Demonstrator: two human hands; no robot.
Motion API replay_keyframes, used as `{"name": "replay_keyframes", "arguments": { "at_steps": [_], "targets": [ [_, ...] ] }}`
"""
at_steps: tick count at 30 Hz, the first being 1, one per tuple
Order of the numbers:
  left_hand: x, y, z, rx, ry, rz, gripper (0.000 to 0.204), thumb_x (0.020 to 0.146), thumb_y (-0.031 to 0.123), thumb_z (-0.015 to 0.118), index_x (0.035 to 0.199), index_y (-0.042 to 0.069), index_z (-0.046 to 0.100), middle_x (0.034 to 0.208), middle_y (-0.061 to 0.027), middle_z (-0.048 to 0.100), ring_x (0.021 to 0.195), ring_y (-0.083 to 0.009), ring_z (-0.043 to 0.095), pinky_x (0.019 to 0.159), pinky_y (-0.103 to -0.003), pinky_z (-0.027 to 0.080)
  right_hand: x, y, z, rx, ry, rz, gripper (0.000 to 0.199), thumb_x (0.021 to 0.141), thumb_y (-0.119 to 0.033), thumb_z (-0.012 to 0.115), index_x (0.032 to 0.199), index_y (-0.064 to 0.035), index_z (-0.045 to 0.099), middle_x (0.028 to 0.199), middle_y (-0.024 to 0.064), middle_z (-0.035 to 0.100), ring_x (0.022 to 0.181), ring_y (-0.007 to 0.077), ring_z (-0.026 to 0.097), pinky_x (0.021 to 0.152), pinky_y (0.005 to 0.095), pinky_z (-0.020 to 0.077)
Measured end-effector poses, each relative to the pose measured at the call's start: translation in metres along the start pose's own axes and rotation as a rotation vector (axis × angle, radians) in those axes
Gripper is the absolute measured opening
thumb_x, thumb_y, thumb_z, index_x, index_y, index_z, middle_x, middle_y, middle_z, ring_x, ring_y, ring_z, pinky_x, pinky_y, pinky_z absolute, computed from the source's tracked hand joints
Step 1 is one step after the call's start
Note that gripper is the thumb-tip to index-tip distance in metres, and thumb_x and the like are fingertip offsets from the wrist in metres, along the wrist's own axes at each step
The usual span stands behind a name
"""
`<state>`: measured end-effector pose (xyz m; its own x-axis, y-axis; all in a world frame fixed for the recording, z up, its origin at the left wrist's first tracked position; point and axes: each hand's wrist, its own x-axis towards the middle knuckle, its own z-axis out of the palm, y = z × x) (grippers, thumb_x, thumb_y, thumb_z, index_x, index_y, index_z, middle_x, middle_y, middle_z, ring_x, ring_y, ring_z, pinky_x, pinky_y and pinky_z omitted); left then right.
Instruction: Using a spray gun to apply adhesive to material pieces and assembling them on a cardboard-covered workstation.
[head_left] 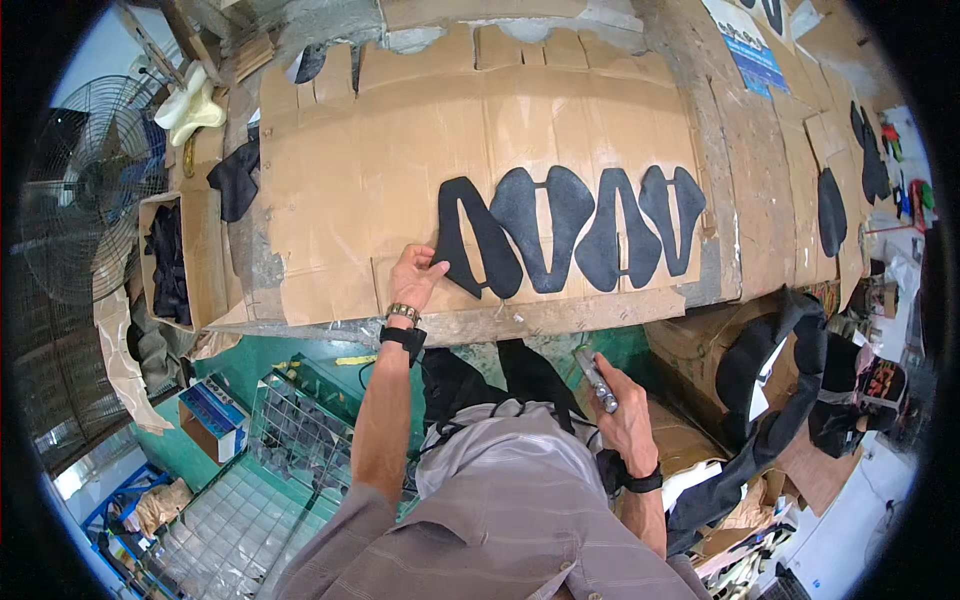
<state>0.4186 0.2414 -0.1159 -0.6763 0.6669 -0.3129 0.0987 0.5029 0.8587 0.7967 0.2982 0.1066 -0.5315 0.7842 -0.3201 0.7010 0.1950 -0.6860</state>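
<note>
A row of flat black cut-out pieces, each with a slit down its middle, lies on the cardboard-covered table [340,200]. At the left end of the row, my left hand [415,278] has its thumb and fingertips closed at the left edge of a black cut-out piece [496,250]. Right of it lie a second black piece [513,205], a third [600,250] and another [657,205]. Below the table's front edge, my right hand [627,415] is wrapped round a silver metal hand tool [597,382]. The tool's exact kind is unclear.
An open carton [205,260] with black material stands at the table's left end, near a large fan [95,180]. Wire racks [300,430] are on the green floor at lower left. Cartons [700,350] and long black strips [745,455] sit close to my right arm.
</note>
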Motion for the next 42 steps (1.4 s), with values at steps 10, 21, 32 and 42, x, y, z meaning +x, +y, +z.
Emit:
{"name": "replay_keyframes", "arguments": {
  "at_steps": [10, 21, 32, 42],
  "targets": [
    [0.015, 0.016, -0.020, 0.745, -0.028, 0.209, 0.030, 0.086, 0.034, 0.083, 0.102, 0.012, 0.069, 0.087, -0.0147, 0.077, 0.084, -0.0398, 0.074, 0.069, -0.051, 0.056, 0.004, -0.005, 0.000, 0.027, -0.007, 0.068, 0.058, 0.080, 0.005, 0.072, 0.137, 0.0038, 0.062, 0.107, 0.0290, 0.069, 0.098, 0.0480, 0.067, 0.086, 0.0494, 0.0525],
    [-0.001, 0.026, -0.006, 0.884, 0.092, 0.183, 0.053, 0.086, 0.043, 0.079, 0.123, 0.007, 0.064, 0.147, -0.0193, 0.056, 0.133, -0.0387, 0.055, 0.100, -0.049, 0.051, 0.005, -0.004, -0.003, 0.013, -0.013, 0.108, 0.059, 0.079, 0.006, 0.071, 0.138, 0.0021, 0.063, 0.107, 0.0285, 0.070, 0.098, 0.0479, 0.067, 0.086, 0.0497, 0.0526],
    [-0.047, 0.025, 0.056, 0.891, -0.461, 0.713, 0.093, 0.085, 0.050, 0.076, 0.162, 0.011, 0.039, 0.175, -0.0121, 0.023, 0.162, -0.0350, 0.015, 0.129, -0.058, 0.017, 0.010, -0.002, -0.005, 0.011, -0.020, 0.048, 0.059, 0.081, 0.006, 0.071, 0.138, 0.0032, 0.062, 0.109, 0.0284, 0.069, 0.099, 0.0476, 0.067, 0.088, 0.0473, 0.0530],
    [0.000, 0.035, 0.034, 0.579, 0.102, 0.655, 0.050, 0.097, 0.023, 0.065, 0.144, 0.007, 0.060, 0.156, -0.0164, 0.051, 0.143, -0.0386, 0.046, 0.120, -0.053, 0.037, 0.012, -0.006, -0.018, 0.043, -0.041, 0.067, 0.060, 0.078, 0.010, 0.067, 0.137, 0.0034, 0.063, 0.112, 0.0297, 0.070, 0.103, 0.0483, 0.067, 0.090, 0.0498, 0.0529]
  ]
}}
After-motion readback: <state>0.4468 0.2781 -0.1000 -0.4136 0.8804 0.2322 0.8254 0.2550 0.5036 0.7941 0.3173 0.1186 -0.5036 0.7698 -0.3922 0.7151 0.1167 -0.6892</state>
